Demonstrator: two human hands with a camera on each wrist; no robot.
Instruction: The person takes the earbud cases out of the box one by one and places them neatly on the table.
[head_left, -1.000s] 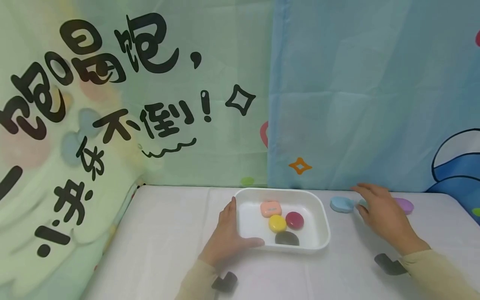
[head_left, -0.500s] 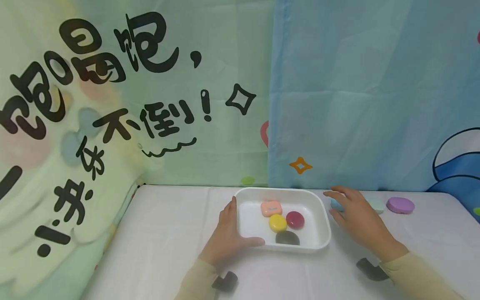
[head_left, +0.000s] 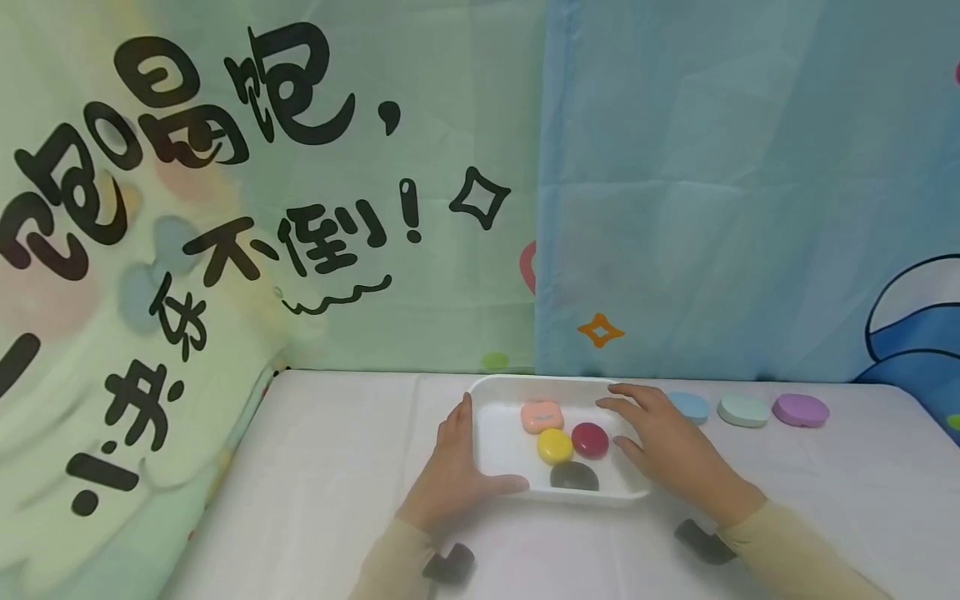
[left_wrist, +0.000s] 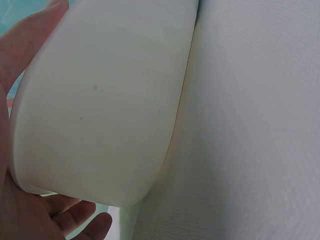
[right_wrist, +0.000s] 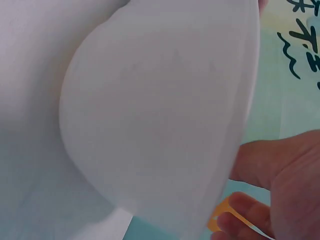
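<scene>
A white rectangular tray (head_left: 495, 467) with rounded corners stands on the table. In it lie a pink rounded-rectangular piece (head_left: 542, 417), a yellow disc (head_left: 555, 447), a dark red disc (head_left: 590, 441) and a dark grey piece (head_left: 574, 476), partly cut off by the front rim. My left hand (head_left: 459, 479) holds the tray's left end, thumb along the front rim, fingers up the side; the left wrist view shows the fingers bending round the end wall (left_wrist: 100, 125). Over the tray's right end is my right hand (head_left: 667, 442), fingers spread, nothing between them.
Right of the tray, in a row near the back, lie a blue oval piece (head_left: 688, 407), a mint oval piece (head_left: 743, 411) and a purple oval piece (head_left: 801, 410). A printed cloth (head_left: 675, 208) hangs behind the white-covered table (head_left: 315, 500).
My right hand has moved left, from above the row of oval pieces to the tray's right end, uncovering the mint and purple pieces. My left hand and the tray stay put.
</scene>
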